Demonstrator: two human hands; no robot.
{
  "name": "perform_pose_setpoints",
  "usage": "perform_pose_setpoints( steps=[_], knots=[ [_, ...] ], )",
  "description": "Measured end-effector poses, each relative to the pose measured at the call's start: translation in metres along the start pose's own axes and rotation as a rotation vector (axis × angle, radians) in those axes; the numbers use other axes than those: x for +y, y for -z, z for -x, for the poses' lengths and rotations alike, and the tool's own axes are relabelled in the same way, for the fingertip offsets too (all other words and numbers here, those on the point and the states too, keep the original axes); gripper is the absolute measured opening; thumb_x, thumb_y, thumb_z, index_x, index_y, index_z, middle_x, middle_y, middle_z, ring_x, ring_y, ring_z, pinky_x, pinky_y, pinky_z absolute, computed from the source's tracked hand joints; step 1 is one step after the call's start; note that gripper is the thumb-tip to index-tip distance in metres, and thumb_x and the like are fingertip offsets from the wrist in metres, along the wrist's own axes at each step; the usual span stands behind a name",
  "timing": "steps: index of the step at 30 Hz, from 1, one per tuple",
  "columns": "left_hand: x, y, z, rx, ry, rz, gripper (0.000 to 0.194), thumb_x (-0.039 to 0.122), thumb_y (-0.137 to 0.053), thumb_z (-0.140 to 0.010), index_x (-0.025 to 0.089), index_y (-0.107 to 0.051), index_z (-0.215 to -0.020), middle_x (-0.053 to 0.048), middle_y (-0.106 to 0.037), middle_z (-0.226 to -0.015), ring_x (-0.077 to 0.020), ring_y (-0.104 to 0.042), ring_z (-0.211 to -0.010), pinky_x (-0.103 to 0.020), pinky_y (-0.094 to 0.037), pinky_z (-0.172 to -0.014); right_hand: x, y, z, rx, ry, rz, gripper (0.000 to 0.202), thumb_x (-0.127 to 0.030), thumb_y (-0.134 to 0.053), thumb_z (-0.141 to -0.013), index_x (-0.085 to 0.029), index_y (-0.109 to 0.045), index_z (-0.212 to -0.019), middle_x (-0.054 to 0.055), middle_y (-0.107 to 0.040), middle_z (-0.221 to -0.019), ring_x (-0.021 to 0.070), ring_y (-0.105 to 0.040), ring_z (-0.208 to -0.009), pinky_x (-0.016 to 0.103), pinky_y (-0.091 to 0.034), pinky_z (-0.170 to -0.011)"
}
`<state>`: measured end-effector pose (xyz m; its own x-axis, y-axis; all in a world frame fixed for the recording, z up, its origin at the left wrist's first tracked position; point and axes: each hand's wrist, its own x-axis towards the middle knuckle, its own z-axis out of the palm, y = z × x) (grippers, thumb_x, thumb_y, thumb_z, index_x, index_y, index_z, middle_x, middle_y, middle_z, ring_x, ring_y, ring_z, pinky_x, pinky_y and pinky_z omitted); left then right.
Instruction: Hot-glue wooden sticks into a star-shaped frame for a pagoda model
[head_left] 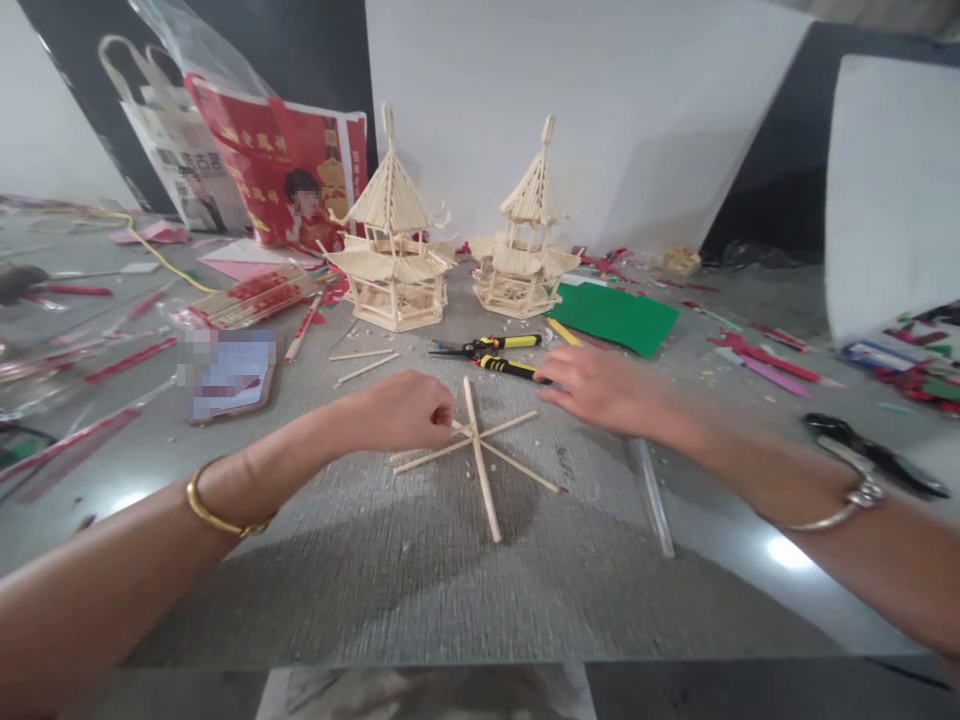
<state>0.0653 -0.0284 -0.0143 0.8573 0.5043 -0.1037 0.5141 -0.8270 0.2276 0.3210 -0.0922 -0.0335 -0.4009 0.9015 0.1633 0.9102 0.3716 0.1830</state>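
Note:
Crossed wooden sticks (486,490) lie on the table in a star shape, joined or overlapping at the middle. My left hand (409,410) is curled closed just left of the star's centre, its fingertips turned out of sight; whatever it may hold is hidden. Long-nosed pliers (495,345) with yellow-and-black handles lie beyond the star, jaws pointing left and handles apart. My right hand (589,385) closes its fingers around the end of the nearer handle. Two short loose sticks (367,367) rest beyond my left hand.
Two wooden-stick pagoda models (397,290) stand at the back. Beside them lies a green sheet (619,318). A phone (232,375) and bundled sticks (259,297) are at left. A clear glue stick (655,500) lies below my right forearm; a black-handled tool (874,455) is at right.

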Motion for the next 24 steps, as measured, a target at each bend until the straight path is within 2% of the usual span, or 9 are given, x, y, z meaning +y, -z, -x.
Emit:
perform_pose_setpoints(
  steps=[2, 5, 9, 13, 15, 17, 21, 24],
  knots=[
    [-0.002, 0.007, -0.005, 0.034, 0.003, 0.026, 0.017, 0.025, -0.049, -0.069, 0.016, -0.063, -0.067, 0.001, -0.061, -0.061, -0.0096, -0.051, -0.056, -0.022, -0.031, -0.054, -0.004, 0.004, -0.002, 0.028, -0.014, -0.021, 0.028, -0.03, -0.039, -0.092, -0.021, -0.065, -0.092, 0.007, -0.064, -0.097, 0.0222, -0.059, -0.093, 0.038, -0.047, -0.081],
    [-0.002, 0.017, -0.023, 0.06, 0.027, 0.152, 0.017, 0.025, -0.051, -0.067, 0.016, -0.065, -0.069, 0.001, -0.061, -0.058, -0.0099, -0.053, -0.055, -0.021, -0.035, -0.052, -0.011, 0.013, 0.001, 0.107, -0.114, -0.04, 0.031, -0.03, -0.035, -0.093, -0.02, -0.065, -0.091, 0.006, -0.064, -0.095, 0.0215, -0.059, -0.092, 0.036, -0.046, -0.078],
    [0.009, 0.017, -0.056, -0.046, 0.073, 0.421, 0.013, 0.023, -0.054, -0.065, 0.014, -0.063, -0.067, 0.0, -0.062, -0.057, -0.0104, -0.056, -0.053, -0.02, -0.041, -0.05, -0.014, 0.019, 0.012, 0.143, -0.207, -0.066, 0.027, -0.03, -0.041, -0.091, -0.018, -0.065, -0.089, 0.006, -0.064, -0.089, 0.0197, -0.06, -0.082, 0.032, -0.045, -0.071],
    [0.024, 0.01, -0.081, -0.114, 0.041, 0.37, 0.009, 0.02, -0.055, -0.062, 0.014, -0.06, -0.056, 0.0, -0.06, -0.05, -0.0113, -0.058, -0.05, -0.02, -0.043, -0.049, -0.016, 0.013, 0.034, 0.141, -0.205, -0.151, 0.021, -0.027, -0.047, -0.089, -0.016, -0.065, -0.087, 0.006, -0.064, -0.082, 0.0175, -0.059, -0.075, 0.031, -0.043, -0.068],
    [0.031, 0.009, -0.085, -0.099, -0.008, 0.368, 0.01, 0.018, -0.056, -0.063, 0.015, -0.06, -0.055, 0.001, -0.059, -0.048, -0.0108, -0.057, -0.048, -0.02, -0.044, -0.05, -0.02, 0.012, 0.046, 0.154, -0.226, -0.192, 0.021, -0.027, -0.047, -0.089, -0.016, -0.065, -0.087, 0.007, -0.065, -0.084, 0.0166, -0.059, -0.073, 0.03, -0.043, -0.067],
    [0.037, 0.012, -0.085, -0.041, -0.022, 0.523, 0.009, 0.017, -0.057, -0.065, 0.014, -0.061, -0.058, 0.001, -0.06, -0.051, -0.01, -0.057, -0.05, -0.02, -0.045, -0.05, -0.025, 0.014, 0.055, 0.191, -0.269, -0.246, 0.021, -0.026, -0.047, -0.088, -0.016, -0.066, -0.086, 0.006, -0.066, -0.084, 0.0155, -0.059, -0.07, 0.029, -0.042, -0.065],
    [0.05, 0.015, -0.079, 0.082, 0.111, 0.989, 0.01, 0.013, -0.057, -0.073, 0.013, -0.057, -0.063, 0.0, -0.061, -0.055, -0.0077, -0.057, -0.05, -0.019, -0.047, -0.052, -0.038, 0.023, 0.053, 0.28, -0.366, -0.44, 0.019, -0.03, -0.051, -0.085, -0.017, -0.064, -0.082, 0.003, -0.066, -0.07, 0.0132, -0.057, -0.06, 0.026, -0.04, -0.057],
    [0.059, 0.007, -0.072, 0.116, 0.203, 1.188, 0.015, 0.01, -0.054, -0.078, 0.012, -0.055, -0.063, 0.0, -0.06, -0.054, -0.0082, -0.058, -0.049, -0.021, -0.05, -0.053, -0.045, 0.026, 0.039, 0.306, -0.417, -0.534, 0.018, -0.031, -0.052, -0.083, -0.016, -0.062, -0.079, 0.002, -0.064, -0.065, 0.0119, -0.053, -0.056, 0.026, -0.037, -0.055]
  ],
)
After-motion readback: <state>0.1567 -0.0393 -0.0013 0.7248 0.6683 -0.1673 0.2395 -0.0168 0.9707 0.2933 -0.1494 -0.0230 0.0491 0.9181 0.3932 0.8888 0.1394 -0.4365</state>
